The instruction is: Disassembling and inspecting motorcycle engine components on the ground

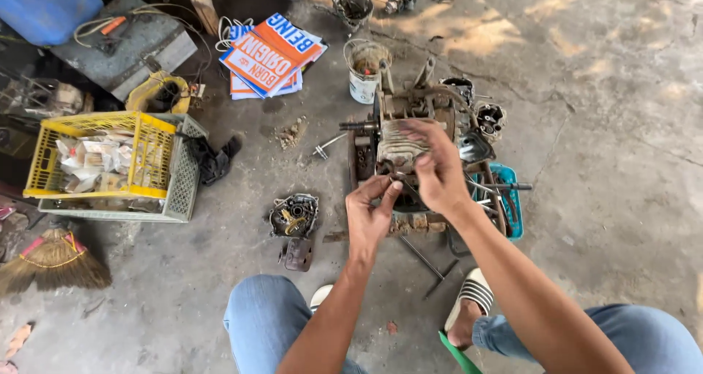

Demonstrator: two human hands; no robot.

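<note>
Cracked, stained concrete floor (608, 125), sunlit patches far beyond fingers. Yellow crate (102, 154) in grey crate well left; broom (51, 260) bottom-left; blue drum (44, 4) top-left.

A person squats on a cracked concrete floor (600, 161), knees in blue jeans, feet in striped sandals. Both hands are raised over a grimy small engine (410, 136). The left hand (370, 213) pinches something tiny between thumb and fingertips; the right hand (438, 170) hovers just beside it, fingers curled. A teal tray (512, 213) of tools sits right of the engine, a white bucket (365, 70) behind it, and a yellow crate (102, 158) well to the left.
</note>
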